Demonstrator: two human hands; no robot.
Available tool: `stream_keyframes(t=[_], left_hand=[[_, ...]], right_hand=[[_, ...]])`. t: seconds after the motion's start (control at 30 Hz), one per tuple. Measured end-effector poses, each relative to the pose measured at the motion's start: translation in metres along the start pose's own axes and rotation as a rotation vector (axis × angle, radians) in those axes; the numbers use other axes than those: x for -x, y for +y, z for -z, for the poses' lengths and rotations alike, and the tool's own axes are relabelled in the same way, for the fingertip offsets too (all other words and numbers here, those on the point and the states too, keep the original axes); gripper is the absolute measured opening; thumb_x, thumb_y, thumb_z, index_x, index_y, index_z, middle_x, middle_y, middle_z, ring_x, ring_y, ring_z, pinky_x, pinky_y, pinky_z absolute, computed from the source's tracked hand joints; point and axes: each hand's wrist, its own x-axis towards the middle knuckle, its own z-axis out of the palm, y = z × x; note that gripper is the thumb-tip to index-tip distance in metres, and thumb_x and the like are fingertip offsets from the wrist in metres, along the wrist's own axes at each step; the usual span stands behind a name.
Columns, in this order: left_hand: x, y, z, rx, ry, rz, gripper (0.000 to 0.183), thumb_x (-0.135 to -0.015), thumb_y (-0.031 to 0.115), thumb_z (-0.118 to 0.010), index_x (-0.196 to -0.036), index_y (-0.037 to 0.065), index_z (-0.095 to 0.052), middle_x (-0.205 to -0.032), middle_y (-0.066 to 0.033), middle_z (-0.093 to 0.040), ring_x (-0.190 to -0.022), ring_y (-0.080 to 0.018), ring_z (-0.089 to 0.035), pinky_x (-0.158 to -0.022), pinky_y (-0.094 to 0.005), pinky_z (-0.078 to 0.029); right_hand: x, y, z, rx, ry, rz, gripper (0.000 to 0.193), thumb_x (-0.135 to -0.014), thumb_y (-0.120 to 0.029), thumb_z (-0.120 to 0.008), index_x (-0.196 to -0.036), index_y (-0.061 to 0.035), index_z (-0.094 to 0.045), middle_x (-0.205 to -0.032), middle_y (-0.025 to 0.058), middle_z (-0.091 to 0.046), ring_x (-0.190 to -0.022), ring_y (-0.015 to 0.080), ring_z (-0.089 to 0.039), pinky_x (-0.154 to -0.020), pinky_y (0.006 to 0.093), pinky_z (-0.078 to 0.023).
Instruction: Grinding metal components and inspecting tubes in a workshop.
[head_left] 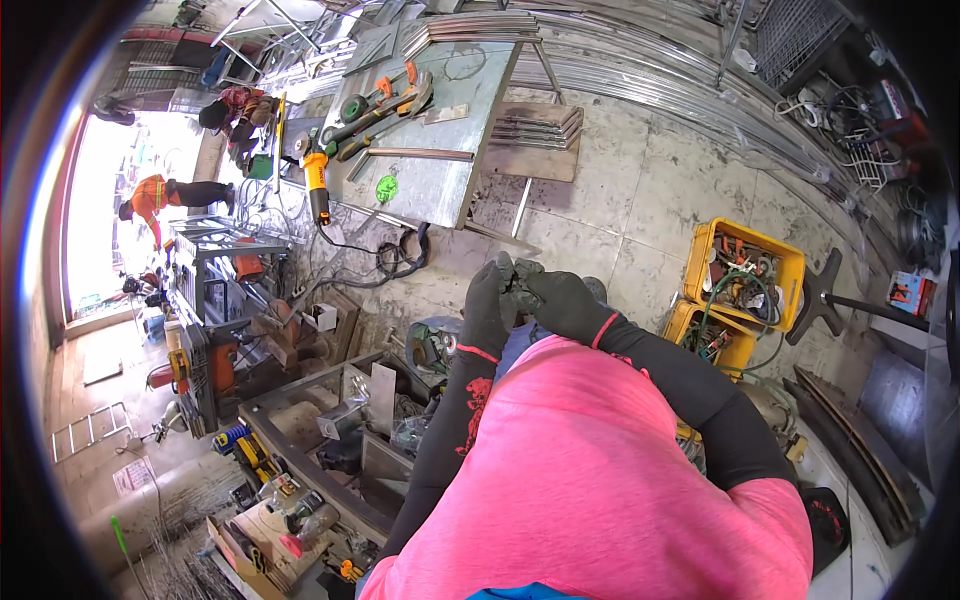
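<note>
My left hand (486,310) and my right hand (570,305), both in dark gloves with red cuffs, meet in front of my chest. Their fingers are bent and pressed together around something dark and crumpled (519,288), which could be glove fabric; its kind does not show. Ahead and to the left stands a metal-topped worktable (455,185). A yellow angle grinder (316,188) lies at its left edge, its cord hanging to the floor. Hand tools with orange and dark handles (380,112) and a metal bar (420,154) rest on the top.
Two yellow crates (795,275) of tools and cables stand at the right. Long metal profiles (640,75) lie along the far side. A metal frame (290,400) with loose parts is at my left. Farther left, a person in orange (150,200) and others are about.
</note>
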Motion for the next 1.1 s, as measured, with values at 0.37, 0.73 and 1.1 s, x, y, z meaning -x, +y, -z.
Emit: stream_keyframes(t=[0.37, 0.73, 1.1], left_hand=[[0.014, 0.005, 0.000, -0.236, 0.175, 0.096, 0.053, -0.114, 0.046, -0.061, -0.129, -0.004, -0.070, -0.112, -0.0089, -0.075, -0.095, -0.0159, -0.073, -0.083, -0.0309, -0.061], [0.023, -0.003, 0.016, -0.312, 0.066, 0.102, 0.035, -0.110, 0.027, -0.064, -0.113, -0.007, -0.071, -0.091, -0.0106, -0.074, -0.077, -0.0217, -0.077, -0.070, -0.0335, -0.062], [0.035, 0.015, -0.004, -0.454, 0.193, -0.059, 0.037, -0.112, 0.028, -0.064, -0.114, -0.009, -0.071, -0.092, -0.0103, -0.076, -0.077, -0.0199, -0.077, -0.070, -0.0322, -0.060]], right_hand=[[-0.006, 0.018, 0.017, 0.402, 0.145, 0.099, 0.030, -0.091, -0.018, -0.074, -0.120, -0.0185, -0.079, -0.107, 0.0120, -0.073, -0.097, 0.0348, -0.072, -0.089, 0.0478, -0.055], [-0.012, 0.003, 0.024, 0.284, 0.425, 0.268, 0.044, -0.085, -0.005, -0.074, -0.129, -0.0097, -0.074, -0.107, 0.0134, -0.071, -0.096, 0.0339, -0.072, -0.087, 0.0476, -0.057], [-0.003, 0.004, 0.027, -1.212, 0.005, -0.219, 0.042, -0.109, -0.008, -0.063, -0.148, 0.0078, -0.058, -0.124, 0.0109, -0.072, -0.107, 0.0172, -0.072, -0.097, 0.0303, -0.058]])
